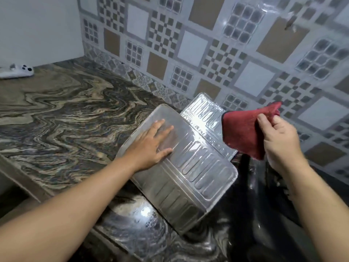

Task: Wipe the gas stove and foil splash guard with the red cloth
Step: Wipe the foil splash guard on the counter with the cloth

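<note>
The silver foil splash guard (196,167) stands folded on the counter in the middle, one ribbed panel facing me and another behind it. My left hand (153,144) lies flat against its left panel, fingers straight. My right hand (279,137) holds the red cloth (243,129) by its upper edge, pinched between thumb and fingers, hanging in the air just right of the guard's back panel. The black gas stove (253,205) shows dark and glossy at the lower right, mostly hidden by the guard and my right arm.
A swirled marble counter (66,110) stretches to the left, with its front edge at the lower left. A white object (17,71) lies in the far left corner. The patterned tile wall (207,44) rises right behind the guard.
</note>
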